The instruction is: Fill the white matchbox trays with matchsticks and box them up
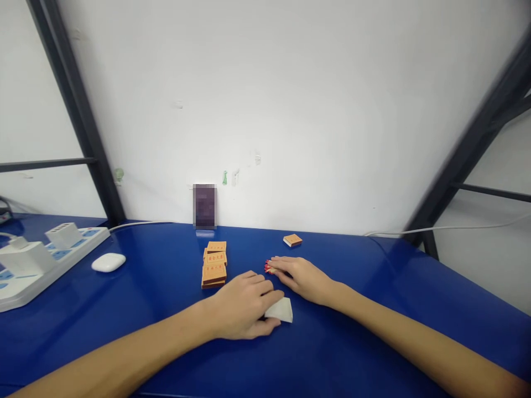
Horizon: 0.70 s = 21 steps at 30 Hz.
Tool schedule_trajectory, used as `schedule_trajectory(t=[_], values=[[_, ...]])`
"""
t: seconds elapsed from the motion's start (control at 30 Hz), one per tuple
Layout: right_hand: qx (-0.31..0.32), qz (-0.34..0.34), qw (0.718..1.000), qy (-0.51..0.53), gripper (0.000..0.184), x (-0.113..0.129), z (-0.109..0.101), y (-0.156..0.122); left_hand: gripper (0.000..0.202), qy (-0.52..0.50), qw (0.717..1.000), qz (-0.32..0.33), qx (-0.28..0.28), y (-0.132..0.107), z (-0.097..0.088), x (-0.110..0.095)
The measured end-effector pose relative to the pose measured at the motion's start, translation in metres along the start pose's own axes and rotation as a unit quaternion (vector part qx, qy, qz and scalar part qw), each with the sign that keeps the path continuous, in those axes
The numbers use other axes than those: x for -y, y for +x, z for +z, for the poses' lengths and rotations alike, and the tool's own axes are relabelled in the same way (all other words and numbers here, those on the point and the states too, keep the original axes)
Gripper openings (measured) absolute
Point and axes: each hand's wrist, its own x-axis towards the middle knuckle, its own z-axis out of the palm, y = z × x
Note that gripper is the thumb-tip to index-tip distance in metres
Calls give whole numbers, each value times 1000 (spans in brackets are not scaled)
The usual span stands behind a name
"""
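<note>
My left hand (244, 305) rests low over the blue table, thumb and fingers closed round a small whitish matchbox tray (282, 310). Part of the tray is hidden under the fingers. Just beyond it, my right hand (305, 278) has its fingers and thumb pressed together on a bunch of red-tipped matches (269, 267), whose heads stick out to the left. Left of both hands stands an uneven stack of orange matchboxes (214, 271) with red print. One more orange matchbox (292, 240) lies farther back, past my right hand.
A white power strip (89, 239) with plugged-in chargers lies at the left, near a rounded white case (108, 262). A dark blurred rectangular object (204, 205) stands against the white wall. Black metal posts frame the blue table (166, 265), and a white cable (452, 228) runs at right.
</note>
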Motion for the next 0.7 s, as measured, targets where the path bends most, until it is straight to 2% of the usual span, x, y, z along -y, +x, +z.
schedule_trajectory(t=[0.1, 0.3, 0.43, 0.53, 0.6, 0.7], values=[[1, 4, 1000, 13, 33, 4, -2, -5, 33, -38, 999, -14, 7, -2, -1, -1], [-59, -11, 995, 77, 25, 9, 0, -11, 34, -110, 992, -53, 16, 0, -1, -5], [-75, -13, 994, 79, 22, 7, 2, -12, 32, -143, 988, -60, 23, -1, -1, -8], [-91, 2, 993, 79, 21, 6, 2, -13, 41, -180, 980, -77, 24, -2, -2, -16], [-105, 10, 991, 80, 21, 6, 1, -14, 49, -188, 979, -73, 34, -2, -3, -21], [-114, 14, 989, 89, 19, 7, 0, -14, 46, -189, 979, -59, 38, -1, -3, -24]])
